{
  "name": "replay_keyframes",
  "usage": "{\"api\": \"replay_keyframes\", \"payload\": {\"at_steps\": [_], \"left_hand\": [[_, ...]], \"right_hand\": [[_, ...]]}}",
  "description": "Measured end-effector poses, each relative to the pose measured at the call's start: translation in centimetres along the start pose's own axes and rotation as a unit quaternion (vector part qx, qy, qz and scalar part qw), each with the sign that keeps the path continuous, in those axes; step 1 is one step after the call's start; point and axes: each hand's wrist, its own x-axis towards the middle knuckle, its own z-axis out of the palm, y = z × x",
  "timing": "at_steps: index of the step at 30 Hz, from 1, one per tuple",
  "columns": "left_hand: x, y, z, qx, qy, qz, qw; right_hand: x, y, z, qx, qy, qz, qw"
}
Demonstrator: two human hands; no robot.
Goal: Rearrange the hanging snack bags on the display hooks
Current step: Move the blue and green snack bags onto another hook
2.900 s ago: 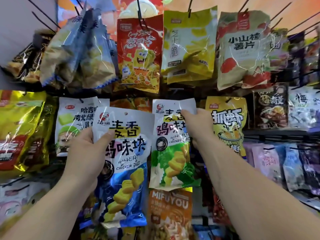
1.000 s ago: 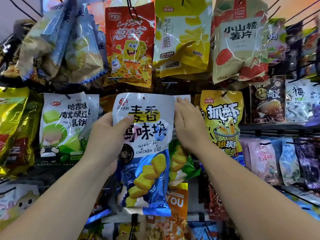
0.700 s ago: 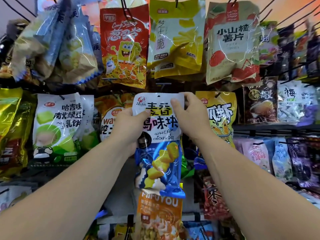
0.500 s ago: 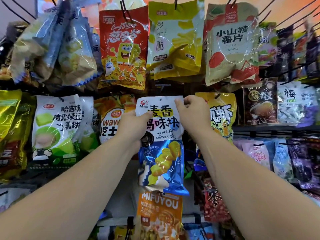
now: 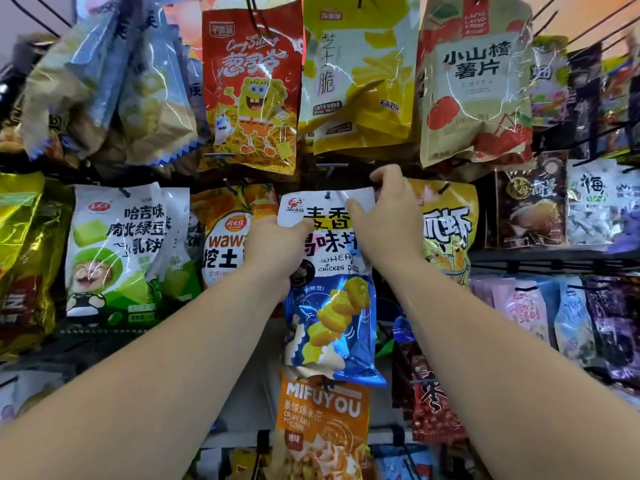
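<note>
A wall of hanging snack bags [image 5: 249, 81] is shown. The left edge of a blue-and-white chicken-bites bag [image 5: 332, 306] is gripped by the left hand [image 5: 277, 251], thumb pressed on its front. Just right of those fingers [image 5: 300, 229], a dark hook tip [image 5: 327, 195] is seen poking through the bag's header hole. Further right, the header's top corner is pinched by the right hand [image 5: 388, 220]. If released before being pushed well back, the bag may slip off and drop; a hard tug could tear the hole.
</note>
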Motion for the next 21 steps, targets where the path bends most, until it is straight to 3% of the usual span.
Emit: {"api": "replay_keyframes", "payload": {"at_steps": [4, 8, 12, 15, 21], "left_hand": [[-0.8, -1.0, -0.7, 0.139, 0.053, 0.157, 0.976], [-2.0, -3.3, -2.4, 0.277, 0.024, 0.297, 0.914], [-3.2, -4.8, -3.4, 0.364, -0.042, 0.265, 0.892], [-3.5, -5.0, -3.7, 0.417, -0.114, 0.262, 0.863], [-2.6, -5.9, -4.0, 0.52, -0.143, 0.254, 0.803]], "right_hand": [[-2.8, 0.2, 0.3, -0.096, 0.032, -0.174, 0.98], [-4.5, 0.8, 0.1, -0.159, -0.109, -0.202, 0.96], [-4.0, 1.1, -0.3, -0.171, -0.232, -0.146, 0.946], [-3.4, 1.2, 0.0, -0.168, -0.261, -0.131, 0.942], [-3.0, 1.8, 0.7, -0.157, -0.272, -0.125, 0.941]]}}
